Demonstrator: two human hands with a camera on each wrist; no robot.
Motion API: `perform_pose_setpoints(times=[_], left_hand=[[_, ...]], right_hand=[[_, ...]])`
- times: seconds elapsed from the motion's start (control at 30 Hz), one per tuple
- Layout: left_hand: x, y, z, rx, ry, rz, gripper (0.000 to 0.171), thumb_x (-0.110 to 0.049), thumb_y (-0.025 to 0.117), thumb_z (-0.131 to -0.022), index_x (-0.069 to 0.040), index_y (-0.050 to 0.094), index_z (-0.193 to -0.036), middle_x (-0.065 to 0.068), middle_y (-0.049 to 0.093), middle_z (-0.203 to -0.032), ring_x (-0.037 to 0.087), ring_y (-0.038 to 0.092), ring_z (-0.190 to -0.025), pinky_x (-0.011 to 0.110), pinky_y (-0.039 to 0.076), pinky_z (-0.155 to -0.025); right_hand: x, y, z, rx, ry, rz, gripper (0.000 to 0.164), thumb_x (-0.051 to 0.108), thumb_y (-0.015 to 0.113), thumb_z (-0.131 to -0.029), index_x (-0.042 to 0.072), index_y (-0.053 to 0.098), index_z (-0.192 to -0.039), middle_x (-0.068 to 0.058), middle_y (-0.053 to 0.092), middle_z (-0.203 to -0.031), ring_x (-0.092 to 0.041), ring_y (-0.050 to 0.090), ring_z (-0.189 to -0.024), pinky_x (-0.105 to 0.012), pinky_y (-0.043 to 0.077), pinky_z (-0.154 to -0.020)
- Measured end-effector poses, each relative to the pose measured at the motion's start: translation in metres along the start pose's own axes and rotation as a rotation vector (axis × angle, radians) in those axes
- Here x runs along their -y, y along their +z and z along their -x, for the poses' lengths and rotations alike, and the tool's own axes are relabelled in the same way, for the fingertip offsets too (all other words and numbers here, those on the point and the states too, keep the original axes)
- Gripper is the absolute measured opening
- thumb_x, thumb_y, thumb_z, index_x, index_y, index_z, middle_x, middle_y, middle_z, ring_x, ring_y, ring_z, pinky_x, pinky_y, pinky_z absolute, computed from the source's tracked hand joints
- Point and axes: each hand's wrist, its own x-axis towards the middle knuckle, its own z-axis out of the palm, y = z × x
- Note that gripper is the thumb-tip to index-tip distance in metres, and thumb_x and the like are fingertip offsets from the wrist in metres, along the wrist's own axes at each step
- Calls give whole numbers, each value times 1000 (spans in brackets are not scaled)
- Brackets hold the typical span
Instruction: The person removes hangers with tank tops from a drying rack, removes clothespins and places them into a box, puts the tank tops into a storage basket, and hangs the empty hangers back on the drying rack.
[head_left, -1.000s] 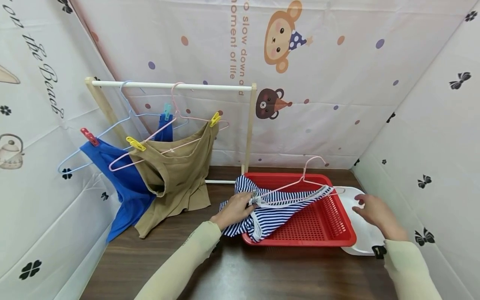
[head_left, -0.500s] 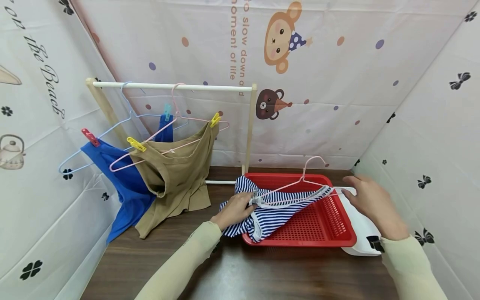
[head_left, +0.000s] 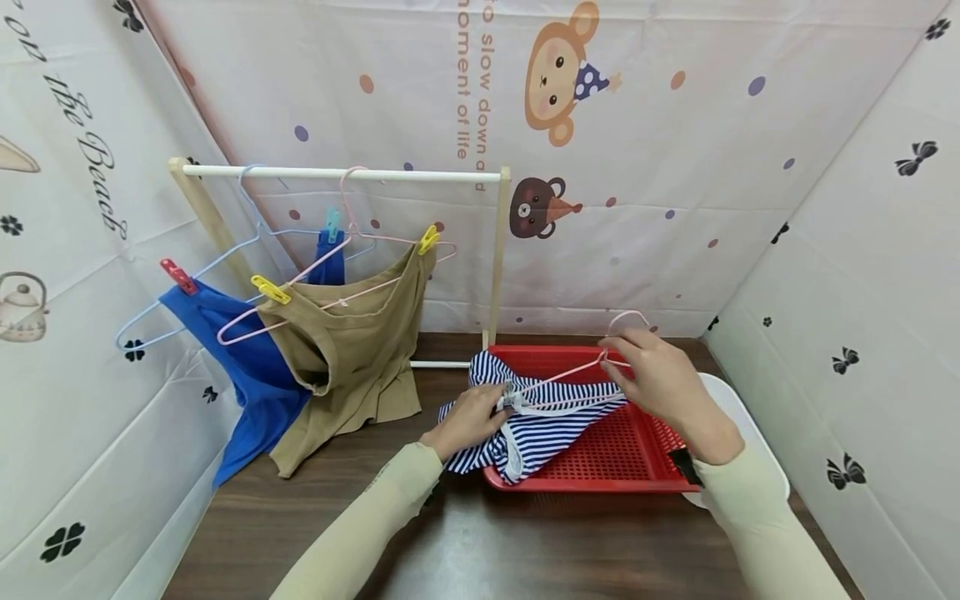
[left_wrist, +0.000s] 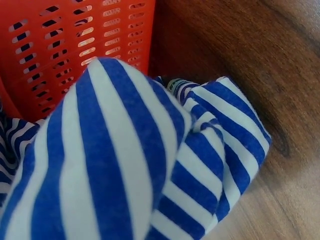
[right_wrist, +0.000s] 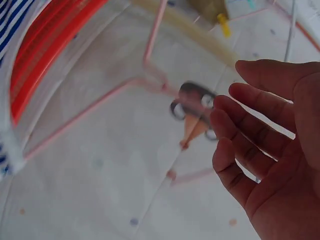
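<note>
A blue-and-white striped garment (head_left: 551, 437) lies over the left part of a red basket (head_left: 600, 467), with a pink hanger (head_left: 562, 375) along its white-trimmed edge. At its left end my left hand (head_left: 467, 419) grips the garment beside a greyish clip (head_left: 513, 397). Striped cloth (left_wrist: 115, 145) fills much of the left wrist view, hiding those fingers. My right hand (head_left: 663, 383) is by the hanger's neck, below its hook. In the right wrist view its fingers (right_wrist: 245, 130) are loosely bent and the palm holds nothing.
On the left stands a rack with a white rail (head_left: 420, 175). From it hang a blue garment (head_left: 255, 375) and a brown garment (head_left: 367, 342), pegged to hangers. A white tray (head_left: 750, 425) lies right of the basket on the wooden table (head_left: 480, 550).
My right hand has moved from above the white tray leftward to the pink hanger's neck. The left hand stays where it was on the striped garment.
</note>
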Motion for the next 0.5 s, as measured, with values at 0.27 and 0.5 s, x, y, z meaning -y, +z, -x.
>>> perform_pose_setpoints(times=[0.27, 0.5], left_hand=[[0, 1, 0, 11, -4, -12, 42, -23, 64, -96, -2, 58, -131, 10, 69, -116, 21, 66, -106, 37, 54, -92], [-2, 0, 1, 15, -12, -1, 38, -22, 64, -95, -3, 59, -129, 8, 70, -114, 20, 66, -106, 38, 53, -93]], right_hand=[[36, 21, -16, 111, 16, -93, 48, 29, 80, -82, 10, 66, -124, -12, 66, -120, -30, 66, -108, -47, 55, -89], [54, 46, -26, 173, -8, -161, 50, 29, 79, -84, 10, 64, -127, -13, 64, -126, -30, 66, -109, -47, 54, -92]])
